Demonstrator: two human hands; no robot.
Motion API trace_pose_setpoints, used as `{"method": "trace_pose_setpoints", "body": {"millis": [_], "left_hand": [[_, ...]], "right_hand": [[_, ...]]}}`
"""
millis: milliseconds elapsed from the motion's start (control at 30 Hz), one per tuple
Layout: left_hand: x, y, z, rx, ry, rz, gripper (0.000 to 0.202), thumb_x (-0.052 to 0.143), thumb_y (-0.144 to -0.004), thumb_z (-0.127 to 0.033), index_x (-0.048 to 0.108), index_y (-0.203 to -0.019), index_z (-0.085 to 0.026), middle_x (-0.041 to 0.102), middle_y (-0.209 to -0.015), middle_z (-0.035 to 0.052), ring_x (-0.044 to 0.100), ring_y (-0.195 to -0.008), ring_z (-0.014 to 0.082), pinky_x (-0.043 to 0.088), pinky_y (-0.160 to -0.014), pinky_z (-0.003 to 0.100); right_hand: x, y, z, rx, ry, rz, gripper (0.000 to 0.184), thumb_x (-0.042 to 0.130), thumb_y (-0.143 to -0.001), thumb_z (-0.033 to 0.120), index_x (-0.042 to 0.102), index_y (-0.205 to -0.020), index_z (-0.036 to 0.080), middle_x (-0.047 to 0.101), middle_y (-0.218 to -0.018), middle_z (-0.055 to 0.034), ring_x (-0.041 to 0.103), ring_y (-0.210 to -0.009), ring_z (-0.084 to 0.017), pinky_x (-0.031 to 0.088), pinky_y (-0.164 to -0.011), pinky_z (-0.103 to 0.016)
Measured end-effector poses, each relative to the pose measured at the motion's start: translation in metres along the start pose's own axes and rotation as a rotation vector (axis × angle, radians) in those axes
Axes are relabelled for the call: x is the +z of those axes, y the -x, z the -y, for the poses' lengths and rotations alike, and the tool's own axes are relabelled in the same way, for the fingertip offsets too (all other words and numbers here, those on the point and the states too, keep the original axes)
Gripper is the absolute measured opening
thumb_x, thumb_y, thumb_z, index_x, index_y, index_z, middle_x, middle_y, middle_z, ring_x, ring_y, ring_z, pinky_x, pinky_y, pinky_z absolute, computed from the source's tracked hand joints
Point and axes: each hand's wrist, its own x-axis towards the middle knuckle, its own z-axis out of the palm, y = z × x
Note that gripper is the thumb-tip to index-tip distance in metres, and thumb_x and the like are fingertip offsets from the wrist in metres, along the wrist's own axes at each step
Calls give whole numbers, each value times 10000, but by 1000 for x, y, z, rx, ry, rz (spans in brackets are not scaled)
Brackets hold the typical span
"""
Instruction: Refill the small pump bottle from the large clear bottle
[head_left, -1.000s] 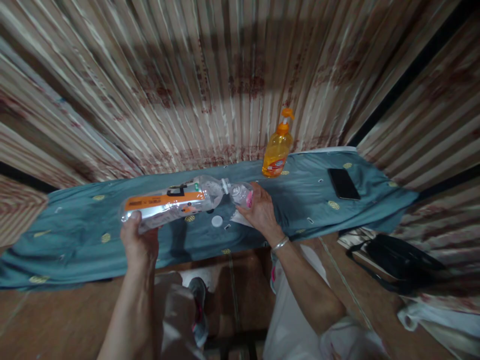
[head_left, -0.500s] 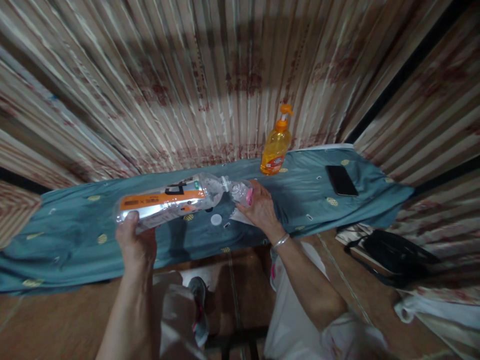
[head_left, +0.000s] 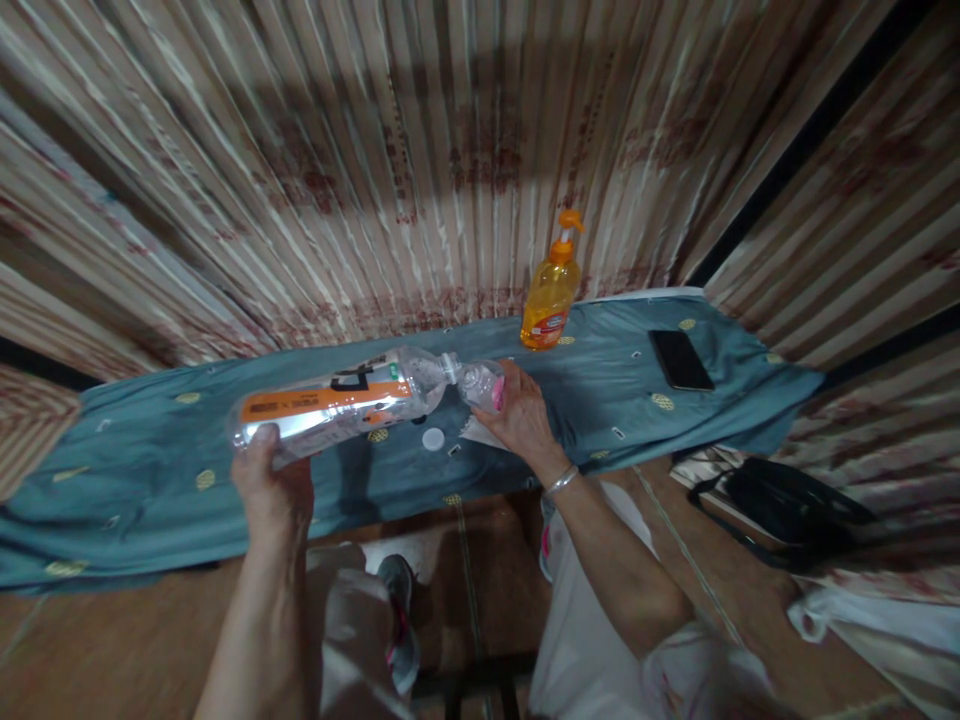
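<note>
My left hand (head_left: 274,485) is wrapped round the base of a large clear plastic bottle (head_left: 360,400) with an orange and silver label. The bottle lies nearly level above the cloth, its neck pointing right. My right hand (head_left: 521,415) grips a small clear plastic bottle (head_left: 480,382) with a pink patch on it. The two necks meet end to end; whether liquid passes between them I cannot tell. On the cloth below lies a white bottle cap (head_left: 433,439). A white paper-like piece (head_left: 480,432) shows under my right hand, partly hidden.
A pump bottle (head_left: 550,295) of orange-yellow liquid stands at the back of the teal cloth (head_left: 600,390). To its right lies a black phone (head_left: 681,360). Pleated curtains (head_left: 480,150) hang behind. A black bag (head_left: 787,510) rests at the lower right.
Both hands and the two bottles hold almost the same place. The view has shifted very slightly.
</note>
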Motion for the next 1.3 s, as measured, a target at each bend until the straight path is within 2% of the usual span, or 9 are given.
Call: {"method": "trace_pose_setpoints", "body": {"millis": [167,500,667,833,1300], "left_hand": [[2,2,0,1,1,-12,432,873,-566,-501,727,-843,-203,737,-906,31,646,-843,182,509,-682,247],[1,3,1,-12,12,1,438,881,-573,-483,724,-890,-225,720,-871,17,648,-844,191,524,-743,274],[1,3,1,-21,10,11,447,895,-561,-492,721,-860,-208,730,-891,27,655,-868,187,539,-787,277],[1,4,0,-14,-5,21,440,875,-587,-496,727,-891,-215,733,-894,37,669,-884,213,521,-710,276],[7,6,-3,-6,5,27,463,897,-572,-494,738,-917,-229,757,-939,40,711,-1020,257,575,-808,320]], "right_hand": [[0,0,-1,6,-5,-8,734,822,-837,397,490,-1418,94,686,-1305,-245,676,-1209,-384,546,-1060,-545],[2,-1,0,20,-11,-16,750,826,-823,397,479,-1416,97,688,-1316,-247,679,-1220,-388,552,-1061,-546],[1,-1,-3,-1,-28,-18,729,800,-852,431,479,-1418,103,691,-1302,-237,677,-1222,-383,553,-1054,-537],[2,-1,-4,9,-18,-10,741,794,-851,423,453,-1428,107,688,-1295,-238,672,-1219,-381,550,-1051,-538],[-2,-2,0,27,-19,-7,752,840,-808,370,484,-1410,92,684,-1321,-252,681,-1219,-391,549,-1079,-558]]}}
